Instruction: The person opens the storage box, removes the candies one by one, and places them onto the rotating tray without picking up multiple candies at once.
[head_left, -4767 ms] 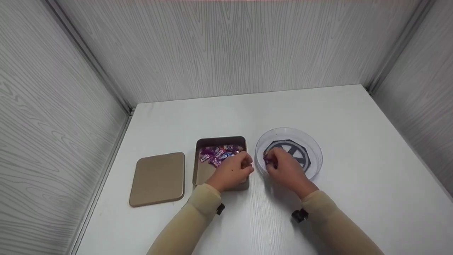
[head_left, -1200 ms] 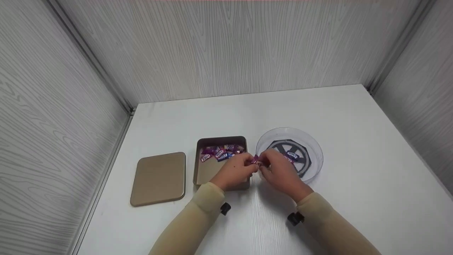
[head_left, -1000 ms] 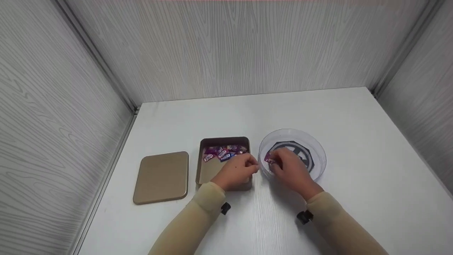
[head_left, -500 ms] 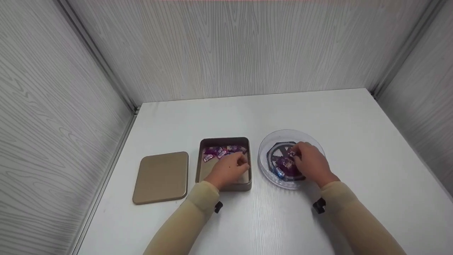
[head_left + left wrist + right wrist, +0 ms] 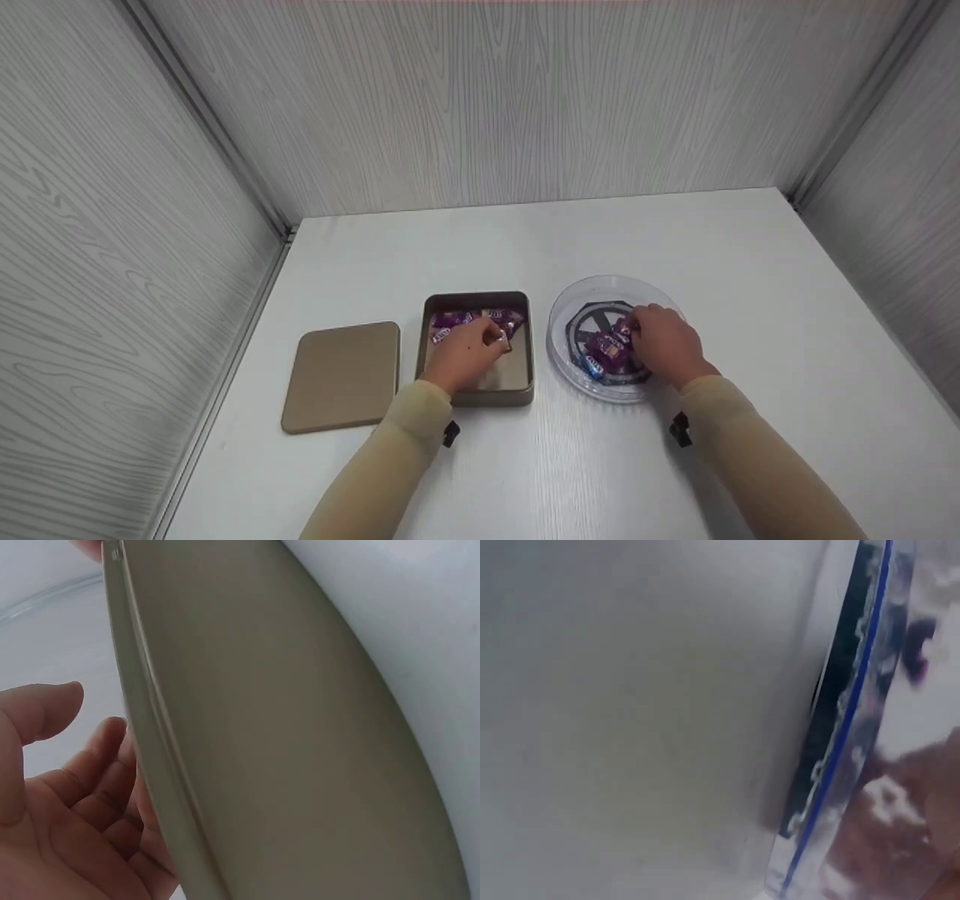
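My left hand [image 5: 463, 352] is over the metal tin [image 5: 495, 400], with a small wrapped candy [image 5: 504, 340] between thumb and fingertips. In the left wrist view, the tin's wall [image 5: 255, 727] hides some of the fingers [image 5: 97, 754], and no candy shows there. Purple wrapped candies [image 5: 499, 314] lie along the tin's far side. On the right, my right hand [image 5: 669, 345] reaches into a round clear dish [image 5: 559, 367] and pinches a purple candy [image 5: 621, 327]. Below its fingertips lie more purple candies [image 5: 609, 351] and a blue candy [image 5: 592, 367]. The right wrist view is blurred.
A flat gold-brown lid [image 5: 341, 377] lies left of the tin. A dark octagon with a wheel-like pattern [image 5: 589, 309] shows at the dish's base. The white table [image 5: 465, 247] ends at a grey wood-grained panel [image 5: 480, 105] behind.
The hands met at a candy between tin and dish, then parted. My right hand carried that candy rightward over the dish. My left hand moved back left over the tin, where a candy shows at its fingertips.
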A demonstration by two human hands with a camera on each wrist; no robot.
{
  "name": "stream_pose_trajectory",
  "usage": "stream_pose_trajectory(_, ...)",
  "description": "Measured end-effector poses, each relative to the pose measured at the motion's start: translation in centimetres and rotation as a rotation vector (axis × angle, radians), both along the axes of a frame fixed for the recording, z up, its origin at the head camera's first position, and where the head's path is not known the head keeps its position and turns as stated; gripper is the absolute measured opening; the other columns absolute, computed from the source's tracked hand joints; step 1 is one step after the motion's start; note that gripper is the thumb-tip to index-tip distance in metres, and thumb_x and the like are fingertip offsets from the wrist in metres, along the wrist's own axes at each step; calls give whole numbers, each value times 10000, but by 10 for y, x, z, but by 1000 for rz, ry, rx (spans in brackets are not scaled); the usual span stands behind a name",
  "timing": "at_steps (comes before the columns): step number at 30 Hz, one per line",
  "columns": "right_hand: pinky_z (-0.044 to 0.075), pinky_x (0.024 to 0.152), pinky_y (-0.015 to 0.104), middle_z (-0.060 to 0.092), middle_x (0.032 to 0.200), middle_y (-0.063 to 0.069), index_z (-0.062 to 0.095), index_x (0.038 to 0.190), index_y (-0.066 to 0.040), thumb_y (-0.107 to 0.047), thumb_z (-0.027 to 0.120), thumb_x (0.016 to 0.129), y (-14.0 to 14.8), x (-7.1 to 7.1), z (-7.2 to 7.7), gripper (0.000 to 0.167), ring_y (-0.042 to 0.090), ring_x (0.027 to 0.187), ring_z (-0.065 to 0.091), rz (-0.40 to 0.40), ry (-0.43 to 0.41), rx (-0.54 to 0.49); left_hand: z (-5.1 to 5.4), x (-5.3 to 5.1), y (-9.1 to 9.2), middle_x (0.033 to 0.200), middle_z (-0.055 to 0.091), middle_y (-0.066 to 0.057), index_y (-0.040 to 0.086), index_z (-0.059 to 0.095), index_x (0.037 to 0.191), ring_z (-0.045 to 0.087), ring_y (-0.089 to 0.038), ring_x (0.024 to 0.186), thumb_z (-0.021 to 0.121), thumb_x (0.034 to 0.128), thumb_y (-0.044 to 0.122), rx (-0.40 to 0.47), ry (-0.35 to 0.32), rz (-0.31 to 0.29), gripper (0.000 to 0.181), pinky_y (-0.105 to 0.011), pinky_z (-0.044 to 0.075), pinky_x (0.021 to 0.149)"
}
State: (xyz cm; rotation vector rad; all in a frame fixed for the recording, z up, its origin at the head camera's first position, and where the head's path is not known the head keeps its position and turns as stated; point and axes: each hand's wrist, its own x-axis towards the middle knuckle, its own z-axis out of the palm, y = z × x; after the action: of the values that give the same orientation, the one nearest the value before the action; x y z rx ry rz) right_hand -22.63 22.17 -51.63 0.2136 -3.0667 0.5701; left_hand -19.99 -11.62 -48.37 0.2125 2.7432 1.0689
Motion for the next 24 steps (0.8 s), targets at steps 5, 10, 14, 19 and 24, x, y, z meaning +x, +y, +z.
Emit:
stream_pose_trajectory(5, 506, 793, 542, 632, 1014, 109, 699, 1091, -58, -165, 607, 942, -5, 4, -2, 205, 323, 957, 598, 29, 41, -19, -6, -6, -5, 1046, 675, 2, 115, 668, 1193, 626, -199, 930, 633, 973, 256, -58, 35, 39, 263, -415, 514, 849)
stream_pose_trajectory(10, 501, 796, 537, 612, 1022, 105, 687, 1093, -68, -201, 600, 953, -9, 9, -1, 212, 312, 949, 582, 10, 79, -40, -14, -13, -9, 1304, 622, -92, 103, 607, 1379, 583, -290, 1201, 642, 963, 239, -199, 80, 47, 439, -494, 446, 1026)
stream_pose_trajectory(14, 495, 807, 527, 604, 1021, 89, 680, 1082, -85, -209, 598, 954, -11, 12, -1, 196, 300, 949, 580, 6, 75, -68, -20, -16, -8, 1365, 568, -138, 97, 553, 1441, 534, -330, 1266, 654, 948, 204, -311, 118, 0, 515, -516, 407, 1066)
stream_pose_trajectory(19, 500, 817, 522, 612, 1028, 78, 676, 1082, -94, -200, 605, 943, -12, 15, -2, 188, 292, 957, 590, 10, 83, -83, -26, -20, -3, 1411, 545, -140, 104, 556, 1441, 507, -348, 1303, 656, 937, 189, -405, 121, -34, 520, -549, 394, 1071)
stream_pose_trajectory(24, 507, 821, 517, 624, 1043, 86, 685, 1096, -84, -194, 620, 941, -11, 16, -3, 201, 292, 970, 597, 13, 97, -93, -29, -20, -1, 1382, 569, -146, 68, 603, 1389, 545, -357, 1256, 630, 938, 134, -467, 123, -49, 456, -528, 442, 1033)
